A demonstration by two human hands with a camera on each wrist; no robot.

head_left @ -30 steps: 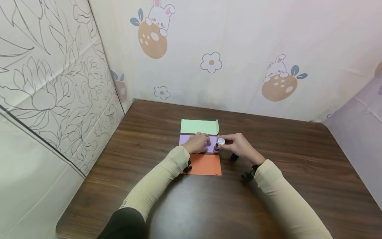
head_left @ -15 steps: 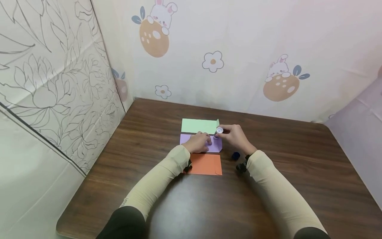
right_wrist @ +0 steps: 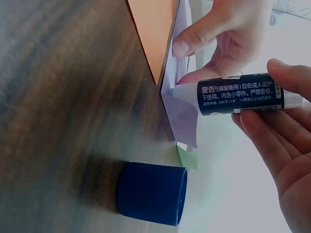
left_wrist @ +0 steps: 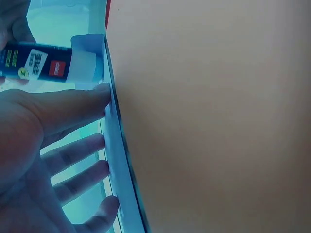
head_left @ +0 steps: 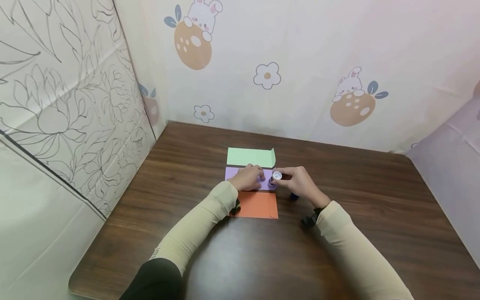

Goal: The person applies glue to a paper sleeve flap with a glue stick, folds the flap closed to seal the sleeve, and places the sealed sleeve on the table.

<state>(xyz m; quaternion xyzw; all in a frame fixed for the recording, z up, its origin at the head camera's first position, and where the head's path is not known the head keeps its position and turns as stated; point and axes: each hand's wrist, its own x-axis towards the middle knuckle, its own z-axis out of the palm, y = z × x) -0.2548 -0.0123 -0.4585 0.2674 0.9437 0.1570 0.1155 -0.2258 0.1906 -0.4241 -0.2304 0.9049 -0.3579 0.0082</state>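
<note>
Right wrist | glue stick [right_wrist: 238,94] | dark label | white print | white ends

The head view is looking forward and down over the table [head_left: 375,187]; both wrist views are sharing the glue [right_wrist: 240,94] close up.

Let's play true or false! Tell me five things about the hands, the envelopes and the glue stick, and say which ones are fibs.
1. The right hand holds the glue stick. True.
2. The green envelope lies farther from the person than the orange envelope. True.
3. The left hand rests on the green envelope. False: it rests on the purple envelope.
4. The cap is on the glue stick. False: the cap sits on the table, apart from the glue stick.
5. The cap is dark blue. True.
</note>
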